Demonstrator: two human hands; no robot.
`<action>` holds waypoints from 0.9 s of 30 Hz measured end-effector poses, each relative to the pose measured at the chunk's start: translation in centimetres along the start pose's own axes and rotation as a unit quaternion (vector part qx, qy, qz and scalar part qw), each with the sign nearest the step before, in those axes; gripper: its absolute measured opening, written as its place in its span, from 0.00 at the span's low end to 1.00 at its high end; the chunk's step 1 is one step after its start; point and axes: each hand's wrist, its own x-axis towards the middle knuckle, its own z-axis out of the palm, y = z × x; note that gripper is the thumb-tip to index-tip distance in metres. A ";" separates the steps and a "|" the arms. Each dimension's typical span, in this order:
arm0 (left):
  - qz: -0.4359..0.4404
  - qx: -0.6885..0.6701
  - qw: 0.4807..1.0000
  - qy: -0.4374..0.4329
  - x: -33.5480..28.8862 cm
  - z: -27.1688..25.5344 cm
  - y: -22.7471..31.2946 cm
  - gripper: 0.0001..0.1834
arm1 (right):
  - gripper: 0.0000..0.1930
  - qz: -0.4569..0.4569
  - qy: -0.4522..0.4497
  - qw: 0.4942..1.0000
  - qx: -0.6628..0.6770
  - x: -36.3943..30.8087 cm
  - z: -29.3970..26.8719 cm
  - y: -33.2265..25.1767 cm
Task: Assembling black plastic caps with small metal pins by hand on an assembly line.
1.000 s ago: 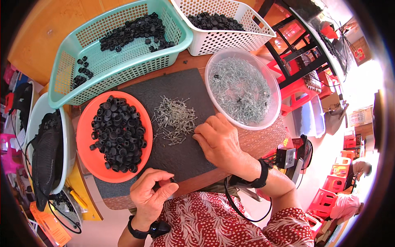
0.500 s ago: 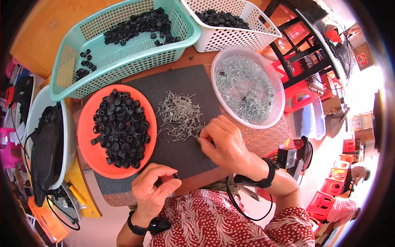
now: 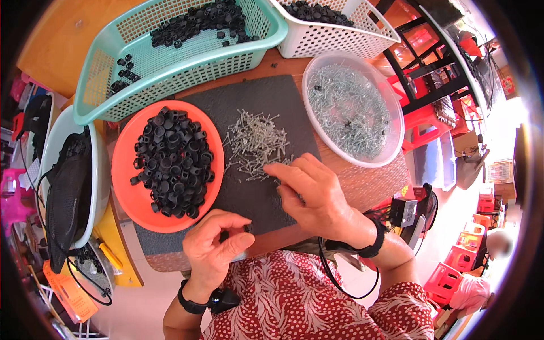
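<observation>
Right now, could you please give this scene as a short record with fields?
Left hand: thumb and forefinger pinch a small black piece
Right hand: index fingertip at the loose metal fasteners, thumb apart
Dark mat: beneath the loose fasteners
Orange bowl: heaped black caps
Clear tub: more metal fasteners
Teal basket: black parts
White basket: more black parts

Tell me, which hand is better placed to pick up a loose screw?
Probably the right hand: it is at the near edge of the screw pile. The left hand is farther away, pinching a small dark piece.
</observation>
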 end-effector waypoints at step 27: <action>-0.072 -0.309 0.948 -0.001 -0.1 -0.2 -0.6 0.16 | 0.11 0.059 0.091 0.956 0.272 -1.3 2.5 -4.6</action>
